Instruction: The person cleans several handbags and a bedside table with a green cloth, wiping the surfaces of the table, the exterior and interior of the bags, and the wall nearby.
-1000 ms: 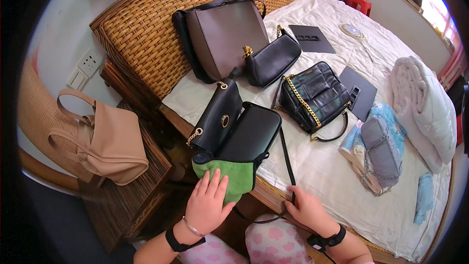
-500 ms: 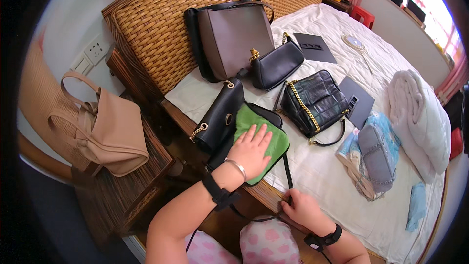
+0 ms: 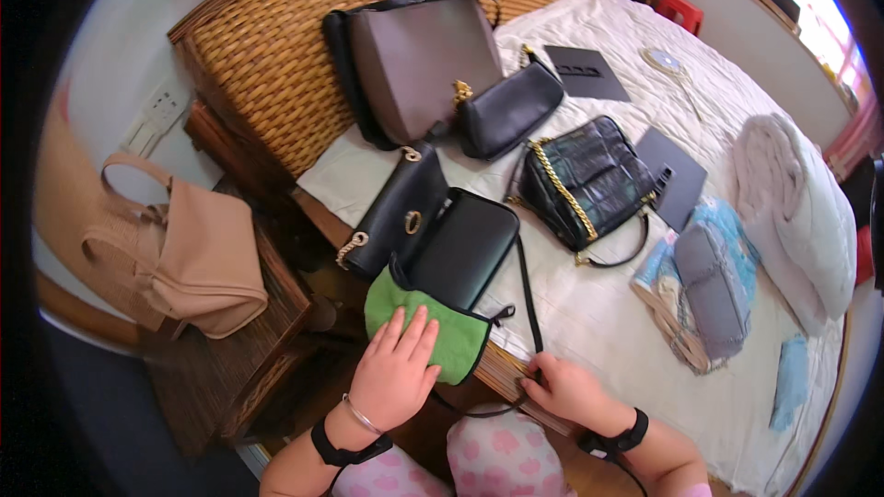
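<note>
My left hand (image 3: 394,385) lies flat with outstretched fingers on a green cloth (image 3: 458,346) with a dark edge. The cloth covers the near end of a black handbag (image 3: 468,244) at the bed's edge. That bag's smooth panel shows, and beside it to the left is a black flap part with a gold ring (image 3: 401,198) and chain links. Pinched in my right hand (image 3: 573,393), to the right of the bag, is its thin black strap (image 3: 529,299), which loops down over the bed's edge.
A grey-brown tote (image 3: 419,64), a small black bag (image 3: 509,112) and a quilted black bag with gold chain (image 3: 587,179) stand behind. A grey bag (image 3: 711,290) and folded quilt (image 3: 794,212) lie right. A tan handbag (image 3: 216,253) sits on the left nightstand (image 3: 198,396).
My left hand has slid the green cloth toward me and left, uncovering the bag's black panel. My right hand stays on the strap. The view has shifted slightly.
</note>
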A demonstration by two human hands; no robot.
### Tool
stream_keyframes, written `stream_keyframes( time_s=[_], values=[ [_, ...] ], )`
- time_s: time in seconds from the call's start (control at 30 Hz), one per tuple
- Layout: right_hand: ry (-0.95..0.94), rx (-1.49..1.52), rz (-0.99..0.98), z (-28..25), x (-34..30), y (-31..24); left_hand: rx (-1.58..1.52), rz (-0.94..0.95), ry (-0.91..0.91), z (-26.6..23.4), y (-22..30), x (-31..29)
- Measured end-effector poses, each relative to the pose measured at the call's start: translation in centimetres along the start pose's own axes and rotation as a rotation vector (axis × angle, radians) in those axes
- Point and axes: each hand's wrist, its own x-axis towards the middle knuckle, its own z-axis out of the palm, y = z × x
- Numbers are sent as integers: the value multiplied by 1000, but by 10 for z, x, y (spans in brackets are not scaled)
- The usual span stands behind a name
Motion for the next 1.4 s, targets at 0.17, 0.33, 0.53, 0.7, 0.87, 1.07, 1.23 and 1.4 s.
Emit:
stream_keyframes(
  time_s=[0.17, 0.33, 0.53, 0.7, 0.87, 1.07, 1.23, 1.4],
  values=[
    [-69, -17, -64, -5, 9, -4, 8, 166, -35, 9, -4, 58],
    [-89, -44, -91, -3, 7, 1, 53, 83, 23, 20, -17, 84],
    [-128, 41, -46, -12, 12, 3, 90, 8, 48, 24, 11, 27],
    [-1, 111, -110, -7, 24, 12, 70, 78, 86, 30, 18, -29],
    [-17, 110, -151, -13, 30, 7, -57, 225, 133, 29, 27, -20],
    [54, -24, -267, -25, 44, -17, 42, 57, 130, 24, 18, 33],
    [143, 39, -345, -51, 77, -48, -69, -171, 162, 19, -4, 39],
    [166, -244, -711, -41, 114, -37, -85, -243, 186, 17, -7, 17]
  ],
)
